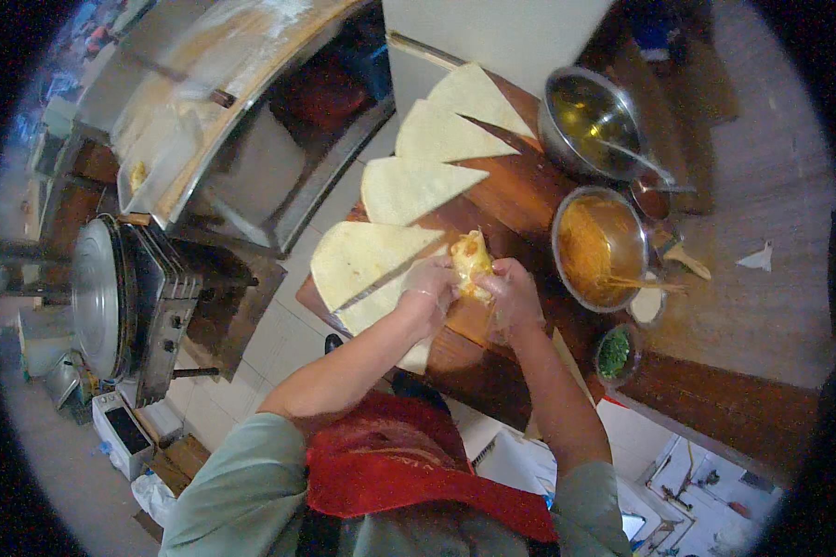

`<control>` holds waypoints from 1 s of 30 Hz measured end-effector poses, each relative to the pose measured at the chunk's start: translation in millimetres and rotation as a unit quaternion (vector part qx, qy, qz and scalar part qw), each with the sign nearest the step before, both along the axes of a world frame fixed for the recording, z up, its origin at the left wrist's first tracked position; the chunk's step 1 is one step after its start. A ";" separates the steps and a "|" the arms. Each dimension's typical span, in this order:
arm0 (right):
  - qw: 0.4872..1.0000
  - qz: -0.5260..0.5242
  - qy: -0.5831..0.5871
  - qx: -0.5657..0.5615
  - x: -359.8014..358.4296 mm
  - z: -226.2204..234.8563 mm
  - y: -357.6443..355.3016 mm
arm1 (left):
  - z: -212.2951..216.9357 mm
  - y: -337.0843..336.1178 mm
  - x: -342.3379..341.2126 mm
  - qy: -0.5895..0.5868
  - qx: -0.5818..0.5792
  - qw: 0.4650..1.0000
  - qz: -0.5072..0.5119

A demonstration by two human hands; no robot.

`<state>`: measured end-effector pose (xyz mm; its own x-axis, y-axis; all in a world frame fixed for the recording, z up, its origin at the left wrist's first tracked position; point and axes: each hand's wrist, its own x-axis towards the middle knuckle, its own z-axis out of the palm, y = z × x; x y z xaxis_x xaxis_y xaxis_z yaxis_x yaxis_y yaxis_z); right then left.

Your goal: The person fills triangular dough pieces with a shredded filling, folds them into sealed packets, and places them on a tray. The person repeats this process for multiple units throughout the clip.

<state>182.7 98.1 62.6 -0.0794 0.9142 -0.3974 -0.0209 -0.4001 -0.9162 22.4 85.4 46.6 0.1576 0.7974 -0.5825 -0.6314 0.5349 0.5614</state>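
Between my two hands is a rolled piece of flatbread (pixel 472 265), its surface smeared with orange-yellow sauce. My left hand (pixel 427 292) grips its left side, and the fingers of my right hand (pixel 515 295) pinch it from the right. Thin clear plastic gloves cover both hands. Under and beside my left hand lies a pale wedge of flatbread (pixel 376 258) on the reddish-brown wooden table (pixel 520 209). More wedges, such as a middle one (pixel 418 188) and a far one (pixel 474 93), fan out toward the table's back end, some overlapping.
To the right stand a steel bowl of yellow liquid (pixel 581 116) with a ladle, a bowl of orange-brown sauce (pixel 596 243) and a small bowl of chopped greens (pixel 615 355). A brush (pixel 689 262) lies beside them. A round griddle (pixel 99 295) sits at left, below a floury worktop (pixel 190 102).
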 end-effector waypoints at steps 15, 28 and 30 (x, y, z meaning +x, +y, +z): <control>0.970 0.151 0.172 -0.076 -363.7 84.7 10.1 | 126.0 -47.3 -362.9 0.195 0.019 0.970 0.146; 0.947 0.238 0.191 -0.102 -724.6 90.9 133.6 | 116.9 -56.3 -714.1 0.502 0.009 0.800 0.329; 0.959 0.250 0.106 -0.082 -760.8 69.5 156.8 | 105.4 -49.4 -734.3 0.550 -0.014 0.784 0.286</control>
<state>-578.1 255.0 132.1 -0.5861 0.6679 -0.4587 0.0311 -0.5472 -0.8364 -711.9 35.9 151.9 -0.8322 0.5384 -0.1325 0.0866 0.3621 0.9281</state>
